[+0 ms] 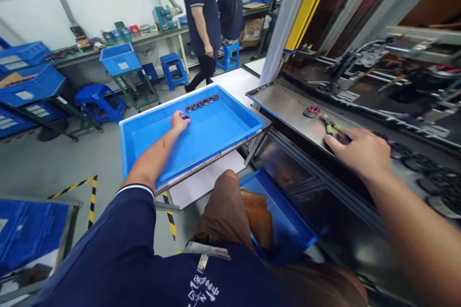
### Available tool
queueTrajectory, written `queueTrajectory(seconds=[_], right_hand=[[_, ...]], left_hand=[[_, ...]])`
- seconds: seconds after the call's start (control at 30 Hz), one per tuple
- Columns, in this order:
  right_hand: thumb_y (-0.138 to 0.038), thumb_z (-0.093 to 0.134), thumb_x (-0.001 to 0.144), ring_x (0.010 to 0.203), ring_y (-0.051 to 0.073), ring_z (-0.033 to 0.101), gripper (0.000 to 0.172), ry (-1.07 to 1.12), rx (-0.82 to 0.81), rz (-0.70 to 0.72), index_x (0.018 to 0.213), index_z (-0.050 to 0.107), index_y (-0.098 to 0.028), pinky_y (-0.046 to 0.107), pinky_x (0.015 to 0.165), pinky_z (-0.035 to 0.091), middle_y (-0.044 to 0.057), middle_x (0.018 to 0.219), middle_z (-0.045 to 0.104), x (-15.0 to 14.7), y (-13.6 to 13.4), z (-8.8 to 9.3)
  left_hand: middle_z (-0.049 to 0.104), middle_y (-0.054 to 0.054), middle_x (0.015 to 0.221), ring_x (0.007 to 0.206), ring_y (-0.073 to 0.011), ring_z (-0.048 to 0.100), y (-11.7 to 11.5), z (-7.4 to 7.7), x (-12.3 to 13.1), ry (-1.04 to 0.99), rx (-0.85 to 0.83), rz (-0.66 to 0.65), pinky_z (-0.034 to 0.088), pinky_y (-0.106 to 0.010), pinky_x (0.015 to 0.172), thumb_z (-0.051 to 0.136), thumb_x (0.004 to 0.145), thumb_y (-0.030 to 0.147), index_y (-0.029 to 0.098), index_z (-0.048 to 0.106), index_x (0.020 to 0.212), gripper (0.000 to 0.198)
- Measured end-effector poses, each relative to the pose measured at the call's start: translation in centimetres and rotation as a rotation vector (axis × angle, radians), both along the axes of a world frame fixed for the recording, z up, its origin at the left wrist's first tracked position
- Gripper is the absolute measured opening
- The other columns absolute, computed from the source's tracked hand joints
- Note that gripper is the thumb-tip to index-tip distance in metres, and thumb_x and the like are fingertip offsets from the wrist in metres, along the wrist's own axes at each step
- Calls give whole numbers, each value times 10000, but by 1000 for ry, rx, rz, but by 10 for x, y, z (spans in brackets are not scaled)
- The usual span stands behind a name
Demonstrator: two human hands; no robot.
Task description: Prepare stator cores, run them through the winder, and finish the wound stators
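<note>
My left hand (179,120) reaches into a shallow blue tray (237,124) and its fingers are closed on a small dark round part (186,117) at the tray's far edge. A row of several similar dark red round parts (201,102) lies just beyond it. My right hand (360,151) rests on the steel machine ledge (288,105), fingers curled around green-handled pliers (333,128). One round red-and-black part (311,111) lies on the ledge a little ahead of the pliers.
A second blue tray (284,220) sits low by my knee. The machine (378,72) with black round parts (428,177) fills the right side. Blue stools, crates on stands and a workbench stand at the back, where two people (212,14) are standing.
</note>
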State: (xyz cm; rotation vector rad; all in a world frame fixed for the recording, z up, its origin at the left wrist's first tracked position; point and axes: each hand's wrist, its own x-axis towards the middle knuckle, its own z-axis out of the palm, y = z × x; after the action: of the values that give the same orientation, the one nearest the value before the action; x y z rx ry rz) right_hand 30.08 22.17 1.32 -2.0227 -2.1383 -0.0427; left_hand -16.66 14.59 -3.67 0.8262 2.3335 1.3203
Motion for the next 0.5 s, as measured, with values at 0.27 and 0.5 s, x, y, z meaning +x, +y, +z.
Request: queueTrajectory(seconds=[0.27, 0.5], right_hand=[[-336, 674, 812, 1210, 285, 625, 197, 73, 79, 26, 915, 746, -185, 380, 912, 482, 161, 1217, 717, 11, 9, -13], [-352, 614, 846, 1166, 290, 633, 230, 79, 105, 41, 881, 733, -158, 381, 962, 476, 173, 1214, 707, 7, 1, -9]], left_hand=[[634, -109, 1254, 1160, -251, 616, 30, -26, -34, 83, 23, 117, 530, -471, 994, 646, 926, 345, 146, 612, 1209, 348], [643, -92, 1188, 1323, -288, 498, 34, -11, -12, 104, 152, -75, 330, -466, 1156, 635, 919, 266, 121, 560, 1085, 233]])
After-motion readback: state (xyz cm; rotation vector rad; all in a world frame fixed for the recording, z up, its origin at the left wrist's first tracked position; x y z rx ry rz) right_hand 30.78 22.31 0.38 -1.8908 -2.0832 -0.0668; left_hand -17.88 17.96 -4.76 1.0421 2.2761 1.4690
